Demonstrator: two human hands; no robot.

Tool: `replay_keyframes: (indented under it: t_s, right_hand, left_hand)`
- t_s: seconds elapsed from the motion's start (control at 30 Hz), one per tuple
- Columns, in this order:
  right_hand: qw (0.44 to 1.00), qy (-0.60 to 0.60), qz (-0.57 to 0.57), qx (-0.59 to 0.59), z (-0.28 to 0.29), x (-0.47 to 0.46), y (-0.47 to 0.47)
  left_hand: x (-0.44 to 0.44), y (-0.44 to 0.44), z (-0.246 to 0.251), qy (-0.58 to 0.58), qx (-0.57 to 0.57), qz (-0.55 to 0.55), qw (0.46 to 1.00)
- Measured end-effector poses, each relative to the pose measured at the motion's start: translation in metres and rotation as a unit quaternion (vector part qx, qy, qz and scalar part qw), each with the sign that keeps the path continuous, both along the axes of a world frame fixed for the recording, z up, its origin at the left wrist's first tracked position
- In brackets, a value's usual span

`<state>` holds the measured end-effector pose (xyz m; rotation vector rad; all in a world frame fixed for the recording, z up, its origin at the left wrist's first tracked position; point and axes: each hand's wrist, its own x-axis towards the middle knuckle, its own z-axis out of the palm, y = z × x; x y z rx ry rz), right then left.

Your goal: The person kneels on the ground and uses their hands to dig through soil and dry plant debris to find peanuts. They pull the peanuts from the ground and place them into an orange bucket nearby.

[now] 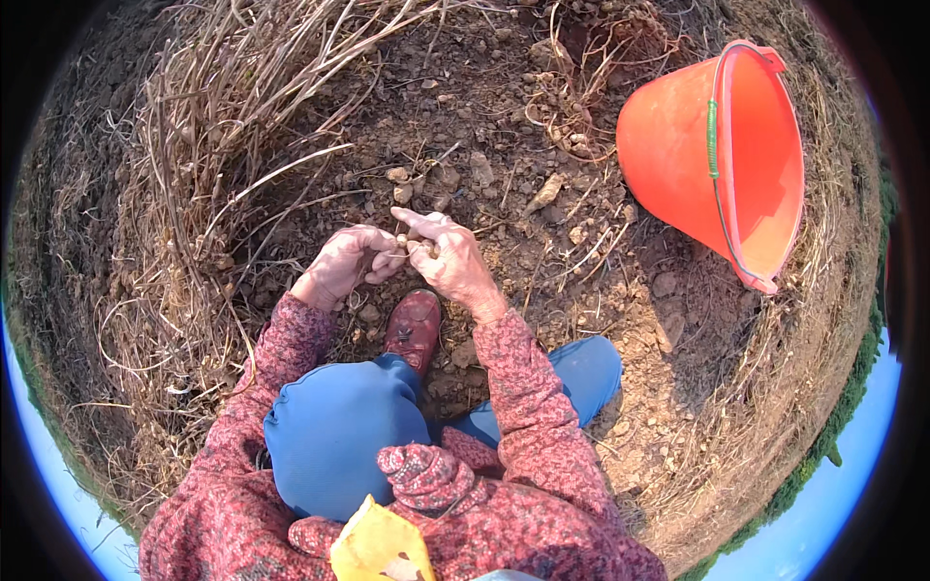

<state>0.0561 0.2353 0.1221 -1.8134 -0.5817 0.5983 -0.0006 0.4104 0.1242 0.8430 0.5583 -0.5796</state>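
Note:
My left hand (351, 263) and my right hand (452, 260) meet just above a red shoe, over bare soil. Between their fingertips is a small pale brown lump (402, 242), perhaps a pod or a clod; its kind is too small to tell. Both hands pinch at it, and the right index finger points up and left. Cloddy brown soil (465, 131) with small stones lies beyond the fingers. To the right, an orange plastic bucket (672, 138) leans with its mouth facing right, its wire handle bearing a green grip (712, 138).
A heap of dry stalks (211, 131) lies at the left. More dry stems and roots (588, 87) lie near the bucket. My red shoe (414, 327) and blue-trousered knees (349, 428) are below the hands. A yellow item (378, 541) shows at my front.

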Motion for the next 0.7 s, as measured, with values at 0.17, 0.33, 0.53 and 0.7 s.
replay_keyframes:
  t_s: [0.17, 0.33, 0.53, 0.7]
  right_hand:
    - [0.987, -0.106, 0.079, -0.091, -0.011, -0.011, -0.011]
    - [0.944, -0.286, -0.081, -0.140, 0.057, -0.007, -0.045]
    - [0.847, -0.390, -0.356, -0.059, 0.124, 0.063, -0.104]
    - [0.739, -0.360, -0.510, -0.254, 0.174, 0.159, -0.240]
  left_hand:
    - [-0.006, -0.006, -0.008, 0.025, 0.018, -0.054, 0.998]
    - [0.004, -0.045, 0.013, -0.157, -0.034, -0.040, 0.986]
    - [0.022, -0.048, 0.052, -0.336, -0.064, -0.023, 0.939]
    - [0.036, -0.036, 0.017, -0.259, 0.076, 0.023, 0.963]
